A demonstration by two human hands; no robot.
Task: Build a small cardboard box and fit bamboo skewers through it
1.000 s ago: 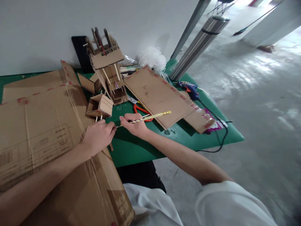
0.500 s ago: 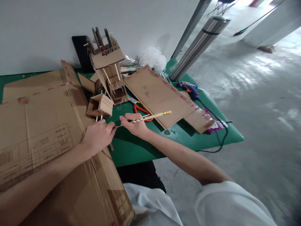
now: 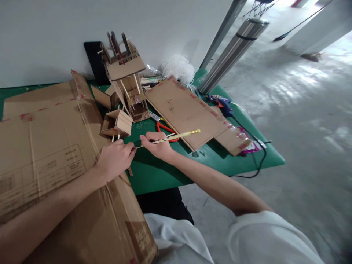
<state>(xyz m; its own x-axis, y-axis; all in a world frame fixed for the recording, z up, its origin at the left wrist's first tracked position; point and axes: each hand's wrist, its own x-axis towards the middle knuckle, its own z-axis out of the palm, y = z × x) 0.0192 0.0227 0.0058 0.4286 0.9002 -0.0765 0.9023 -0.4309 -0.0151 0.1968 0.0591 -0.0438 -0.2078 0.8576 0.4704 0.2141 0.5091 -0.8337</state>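
My right hand (image 3: 158, 145) is closed around a yellow pencil (image 3: 181, 135) with a patterned barrel. Its gold end points up to the right and its other end toward my left hand. Curled with fingertips pinched together, my left hand (image 3: 117, 157) meets the thin tip near the pencil's lower end; whatever those fingers hold is hidden. Just beyond the left hand, a small open cardboard box (image 3: 117, 124) rests on two pale sticks. A strip of brown cardboard (image 3: 130, 171) shows below the left fingers. Orange-handled pliers or scissors (image 3: 166, 127) lie behind the right hand.
A cardboard tower model (image 3: 126, 69) stands at the back by the wall. Large cardboard (image 3: 49, 128) covers the left; a flat sheet (image 3: 187, 113) lies right. A blue glue gun (image 3: 224, 105) with a black cord, a steel cylinder (image 3: 233, 55) and white string (image 3: 178, 69) occupy the far side.
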